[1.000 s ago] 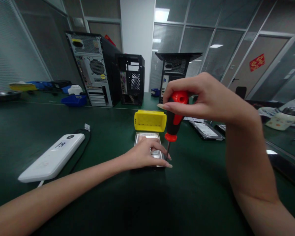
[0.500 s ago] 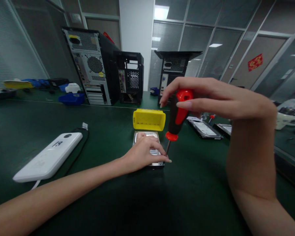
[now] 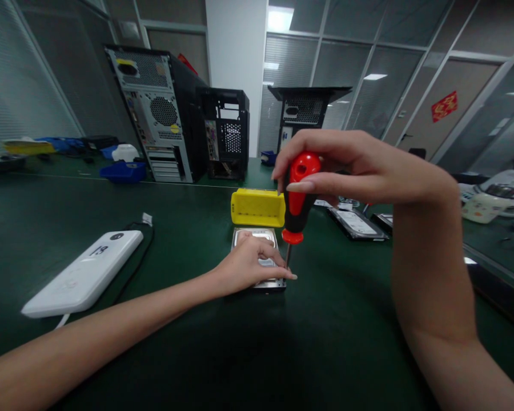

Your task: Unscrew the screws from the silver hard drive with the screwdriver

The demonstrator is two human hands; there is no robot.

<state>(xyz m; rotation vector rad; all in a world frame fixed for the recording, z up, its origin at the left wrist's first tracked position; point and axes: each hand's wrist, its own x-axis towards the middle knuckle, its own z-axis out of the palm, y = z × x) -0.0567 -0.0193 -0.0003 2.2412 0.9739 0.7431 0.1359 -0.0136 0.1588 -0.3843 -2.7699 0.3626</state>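
A silver hard drive (image 3: 269, 285) lies on the green table straight in front of me, largely covered by my left hand (image 3: 248, 262). The left fingers are bent over the drive, with thumb and index finger close together at its right edge. My right hand (image 3: 346, 165) grips a red and black screwdriver (image 3: 297, 197) by the upper handle. The screwdriver stands nearly upright, its shaft going down beside the left fingertips at the drive's right side. Fingers hide the exact spot where the tip rests.
Just behind the drive is a yellow bin (image 3: 257, 208). On the left lies a white power bank-like device (image 3: 85, 274) with a cable. Another hard drive (image 3: 357, 222) is at right. Computer cases (image 3: 154, 114) stand along the back, near a blue tray (image 3: 124, 171).
My right hand has shifted slightly left, bringing the screwdriver from a tilt to nearly upright. The left hand stays on the hard drive.
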